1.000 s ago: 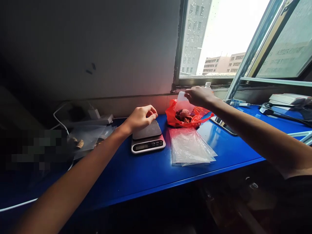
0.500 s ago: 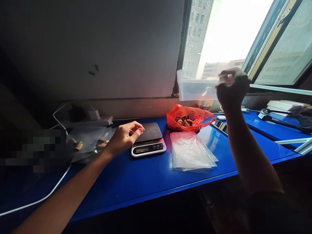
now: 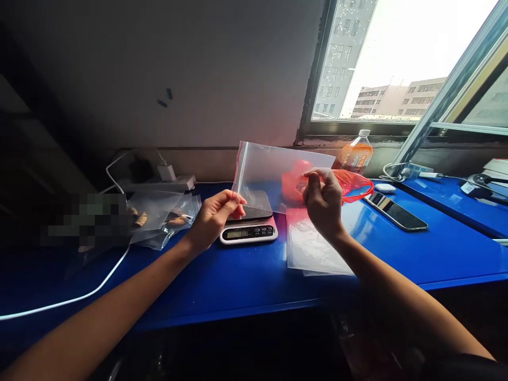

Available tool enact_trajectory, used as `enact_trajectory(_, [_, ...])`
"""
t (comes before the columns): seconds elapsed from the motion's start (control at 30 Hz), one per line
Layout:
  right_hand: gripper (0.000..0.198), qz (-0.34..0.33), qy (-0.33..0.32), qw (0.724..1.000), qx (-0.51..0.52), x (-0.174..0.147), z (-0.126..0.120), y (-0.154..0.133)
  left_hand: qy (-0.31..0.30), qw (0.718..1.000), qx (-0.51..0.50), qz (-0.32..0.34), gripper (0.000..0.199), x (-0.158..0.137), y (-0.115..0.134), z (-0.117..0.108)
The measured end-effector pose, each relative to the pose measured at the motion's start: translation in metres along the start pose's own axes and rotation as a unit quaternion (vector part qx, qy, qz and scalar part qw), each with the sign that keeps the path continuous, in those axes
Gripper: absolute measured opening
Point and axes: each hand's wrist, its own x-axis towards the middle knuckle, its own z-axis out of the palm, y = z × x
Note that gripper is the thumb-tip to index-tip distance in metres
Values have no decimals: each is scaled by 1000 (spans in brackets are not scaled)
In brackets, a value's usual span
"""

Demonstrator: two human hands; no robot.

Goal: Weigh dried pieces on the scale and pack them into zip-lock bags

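A clear zip bag [image 3: 264,166] with a red line along its zip edge is stretched between my two hands. My left hand [image 3: 216,217] pinches the lower corner at the zip end, in front of the digital scale [image 3: 250,233]. My right hand [image 3: 324,202] is closed on the bag toward its other end. Through the film I see part of the scale's dark plate and a red plastic bag [image 3: 353,185] behind it. Below the right hand, a stack of clear bags [image 3: 305,246] lies flat on the blue table [image 3: 254,286].
At the left lie filled clear bags [image 3: 162,222] holding brown pieces, near a power strip [image 3: 178,182] and a white cable [image 3: 95,288]. A phone [image 3: 399,211], an earbud case [image 3: 384,188] and an orange drink bottle [image 3: 357,151] are at the right.
My right hand has come down from in front of the window with the zip bag. My left hand now grips the bag's corner. The view has shifted to the right.
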Motion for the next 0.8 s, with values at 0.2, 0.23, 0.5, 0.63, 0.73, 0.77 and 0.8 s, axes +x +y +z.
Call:
enact_trajectory(0.2, [41, 10, -153, 979, 137, 3, -9, -2, 136, 982, -125, -30, 14, 15, -4, -15])
enact_trajectory(0.23, [46, 11, -182, 971, 155, 3, -11, -2, 149, 979, -136, -29, 13, 18, -4, -19])
enact_trajectory(0.5, [58, 75, -229, 947, 214, 10, -13, -4, 48, 992, -119, -3, 14, 24, -1, -56])
enact_trajectory(0.63, [41, 101, -268, 929, 236, 4, -6, -1, -99, 995, 3, -29, 20, 19, 5, -57])
enact_trajectory(0.73, [36, 106, -322, 919, 201, -4, 2, -1, -125, 983, 120, -52, 24, 16, 10, -46])
enact_trajectory(0.77, [37, 102, -344, 916, 180, -7, 4, -1, -114, 979, 158, -51, 26, 15, 10, -42])
enact_trajectory(0.8, [36, 90, -360, 916, 152, -10, 7, -2, -96, 975, 193, -45, 28, 14, 9, -38])
